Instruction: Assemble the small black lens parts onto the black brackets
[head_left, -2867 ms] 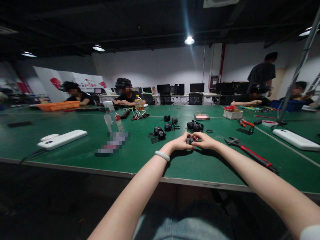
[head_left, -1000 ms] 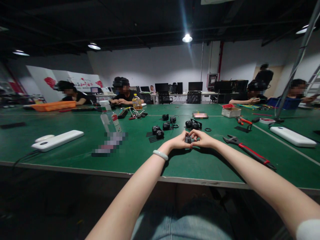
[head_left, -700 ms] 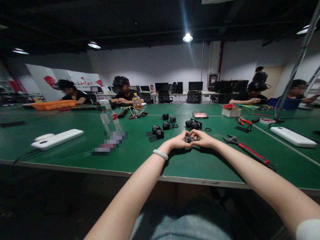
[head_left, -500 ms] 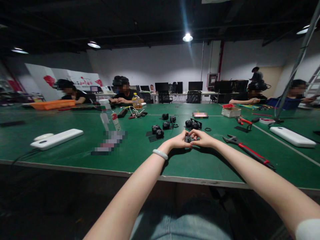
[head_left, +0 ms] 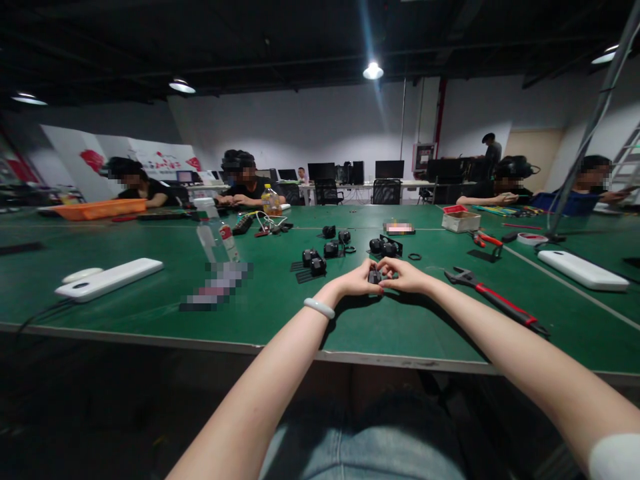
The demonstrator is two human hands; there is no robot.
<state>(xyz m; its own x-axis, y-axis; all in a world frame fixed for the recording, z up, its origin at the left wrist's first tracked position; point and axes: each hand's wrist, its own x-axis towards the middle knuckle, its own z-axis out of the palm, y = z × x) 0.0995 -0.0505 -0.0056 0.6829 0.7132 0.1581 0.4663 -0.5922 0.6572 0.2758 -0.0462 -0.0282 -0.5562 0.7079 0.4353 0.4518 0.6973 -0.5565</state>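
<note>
Between my hands is a small black plastic part (head_left: 374,276), low over the green table (head_left: 280,313). My left hand (head_left: 357,280), below a pale bangle (head_left: 319,308), is closed on its left side. My right hand (head_left: 404,275) has its fingers bent and pressed against the same part from the right. The fingers cover much of it, so its exact kind is unclear. Just beyond the hands lie black parts with flat black strips (head_left: 385,247), and a black ring (head_left: 415,257) sits to their right. More such black parts (head_left: 315,261) rest to the left.
To the right lies a wrench with red-and-black handle (head_left: 495,300), with red pliers (head_left: 487,241) and a small box (head_left: 461,219) farther back. White power banks (head_left: 113,279) flank both sides. A clear bottle (head_left: 207,230) stands left. People sit across the table.
The view has shifted slightly. My hands stay together around the black part, with only a tiny change in the fingers.
</note>
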